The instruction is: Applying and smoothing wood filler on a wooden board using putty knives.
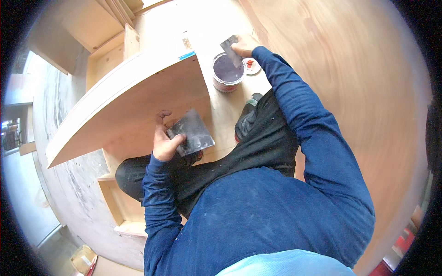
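Note:
My left hand (165,142) grips a broad grey putty scraper (195,132), thumb on top, the blade tilted beside the curved plywood panel (152,92). Its index finger sticks out toward that panel. Up ahead, my right hand (246,46) is closed on a smaller grey putty scraper (231,50). That blade hangs over the mouth of a round can (224,86) of dark grey paste (224,68); I cannot tell whether it touches the paste. Right beside the can lies a small white lid (252,67) with a red smear on it.
A strip of blue tape (187,55) marks the panel's far corner. Wooden box frames (105,60) stand at the far left, and another open frame (115,202) is by my knee. A large plywood sheet (363,92) rises on the right. My shoe (246,120) is near the can.

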The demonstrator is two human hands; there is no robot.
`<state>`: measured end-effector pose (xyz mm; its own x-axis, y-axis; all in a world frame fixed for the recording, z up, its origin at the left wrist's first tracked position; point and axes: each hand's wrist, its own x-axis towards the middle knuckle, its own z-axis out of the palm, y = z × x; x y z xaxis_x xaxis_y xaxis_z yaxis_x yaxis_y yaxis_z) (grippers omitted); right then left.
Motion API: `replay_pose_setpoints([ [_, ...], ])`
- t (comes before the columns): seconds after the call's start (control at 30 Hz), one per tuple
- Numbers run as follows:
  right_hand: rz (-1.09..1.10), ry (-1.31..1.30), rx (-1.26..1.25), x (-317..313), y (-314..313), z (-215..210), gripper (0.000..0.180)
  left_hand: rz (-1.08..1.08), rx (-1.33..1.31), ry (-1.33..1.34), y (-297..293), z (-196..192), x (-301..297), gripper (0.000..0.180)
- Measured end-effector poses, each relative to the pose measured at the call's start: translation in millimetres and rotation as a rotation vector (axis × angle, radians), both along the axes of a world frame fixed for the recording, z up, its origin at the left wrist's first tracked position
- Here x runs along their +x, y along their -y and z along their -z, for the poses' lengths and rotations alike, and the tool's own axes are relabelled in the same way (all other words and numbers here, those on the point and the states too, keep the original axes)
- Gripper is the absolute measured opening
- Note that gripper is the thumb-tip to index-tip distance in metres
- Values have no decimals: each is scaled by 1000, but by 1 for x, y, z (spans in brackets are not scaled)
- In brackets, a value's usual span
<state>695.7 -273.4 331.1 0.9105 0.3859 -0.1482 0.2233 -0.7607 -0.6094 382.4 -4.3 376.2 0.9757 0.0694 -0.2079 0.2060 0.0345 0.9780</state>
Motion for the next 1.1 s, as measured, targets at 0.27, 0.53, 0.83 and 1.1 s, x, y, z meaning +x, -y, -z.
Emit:
replay_pose_setpoints([
  [0.27,-328,-34,-642,1,-14,46,38,-188,-205,-354,0,25,6,28],
  [0.53,-303,-148,-617,-13,-32,81,39,-349,-628,-186,19,52,-21,50],
  [0.83,-206,-211,-574,-17,-48,131,29,-256,-371,-368,14,73,0,46],
  [1.1,-208,-257,-582,-4,-55,199,27,-247,-302,-568,21,64,2,45],
])
